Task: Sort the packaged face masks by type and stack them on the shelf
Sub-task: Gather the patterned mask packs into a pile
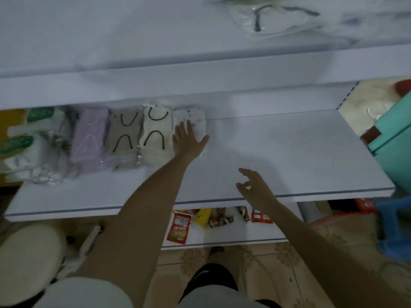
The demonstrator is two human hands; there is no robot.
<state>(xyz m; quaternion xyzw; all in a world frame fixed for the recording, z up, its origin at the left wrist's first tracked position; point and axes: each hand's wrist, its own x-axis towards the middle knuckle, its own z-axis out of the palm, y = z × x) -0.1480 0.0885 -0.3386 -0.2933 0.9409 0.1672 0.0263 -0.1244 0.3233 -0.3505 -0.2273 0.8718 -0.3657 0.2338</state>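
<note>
- Packaged face masks (155, 150) lay in a single row on the back left part of the white flat shelf board (289, 152). Each pack was in clear film, with its long sides against or just beside its neighbours.
- White packs with green labels (19, 142) occupied the far left end, one in front of the other. The print was too blurred to read.
- A grey pack (63, 138) came next, too blurred for any detail.
- A lilac pack with pale ear loops (90, 136) followed, then a taupe pack with black ear loops (124, 132), then a cream pack with black ear loops (155, 127).
- A white pack with faint grey print (196, 117) closed the row at its right end, just beside the cream pack.
- The left hand (189, 141) lay palm down on the white pack, fingers straight and thumb spread to the right. It pressed flat and did not grip.
- The right hand (255, 188) was over the front part of the shelf board, well apart from the row. Its fingers were loosely bent and spread, holding nothing. Contact with the board could not be told.
- A clear-wrapped pale mask pack with dark loops (273, 18) lay on the upper shelf at top right, blurred.
- The lower shelf (222, 238) carried a red sachet (179, 227) and a yellow packet (203, 215).
- A teal box (393, 134) stood at the right end of the shelf board.
</note>
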